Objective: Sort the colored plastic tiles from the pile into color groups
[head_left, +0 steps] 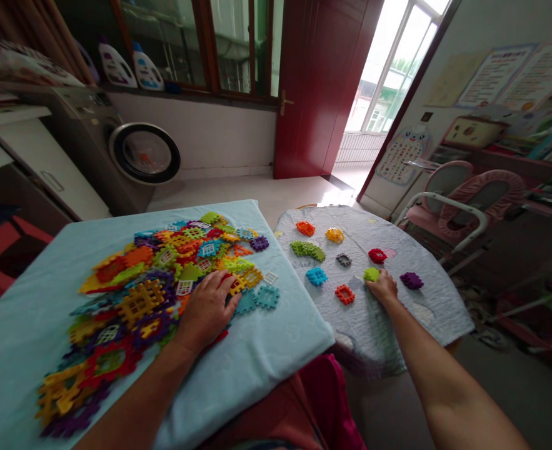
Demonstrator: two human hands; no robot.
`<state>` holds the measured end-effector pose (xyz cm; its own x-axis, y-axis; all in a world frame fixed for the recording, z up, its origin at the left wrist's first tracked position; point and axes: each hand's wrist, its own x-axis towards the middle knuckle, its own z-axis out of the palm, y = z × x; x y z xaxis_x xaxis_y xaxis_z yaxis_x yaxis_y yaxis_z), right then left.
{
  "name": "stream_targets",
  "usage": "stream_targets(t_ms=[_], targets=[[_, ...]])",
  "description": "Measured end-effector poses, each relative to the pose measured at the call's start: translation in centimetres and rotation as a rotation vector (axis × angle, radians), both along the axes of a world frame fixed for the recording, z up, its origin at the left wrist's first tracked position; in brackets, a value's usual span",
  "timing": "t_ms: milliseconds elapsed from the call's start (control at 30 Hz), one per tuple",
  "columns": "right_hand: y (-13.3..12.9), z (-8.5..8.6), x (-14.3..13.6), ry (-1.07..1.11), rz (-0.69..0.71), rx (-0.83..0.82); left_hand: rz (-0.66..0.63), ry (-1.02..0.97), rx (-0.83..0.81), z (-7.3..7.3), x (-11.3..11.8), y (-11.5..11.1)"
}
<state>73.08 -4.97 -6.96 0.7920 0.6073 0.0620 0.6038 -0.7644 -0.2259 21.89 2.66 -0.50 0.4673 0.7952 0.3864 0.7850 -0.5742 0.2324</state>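
My left hand (209,307) rests palm down on the near right side of a heap of plastic interlocking tiles (189,236), its fingers apart. A yellow tile (251,276) and a teal tile (268,297) lie just beyond its fingertips. On the round table to the right, my right hand (382,286) grips a lime-green interlocking tile (371,274) at the cloth. Around it lie a red piece (377,255), a purple piece (412,280), an orange-red square tile (345,294) and a grey tile (344,259).
The heap lies on a table with a light blue cloth (294,331). On the round table's patterned cloth (426,312) are also green pieces (307,250), a blue stack (317,276), an orange stack (306,228) and a yellow stack (334,235). A pink chair (458,212) stands right.
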Motion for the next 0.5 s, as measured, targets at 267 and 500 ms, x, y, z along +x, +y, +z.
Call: stream_targets(t_ms=[267, 500], targets=[[3.6, 4.6, -6.0, -0.089, 0.236, 0.388, 0.039, 0.048, 0.004, 1.2, 0.1, -1.1], [7.7, 9.4, -20.8, 0.123, 0.848, 0.621, 0.037, -0.102, -0.081, 2.5, -1.5, -1.2]])
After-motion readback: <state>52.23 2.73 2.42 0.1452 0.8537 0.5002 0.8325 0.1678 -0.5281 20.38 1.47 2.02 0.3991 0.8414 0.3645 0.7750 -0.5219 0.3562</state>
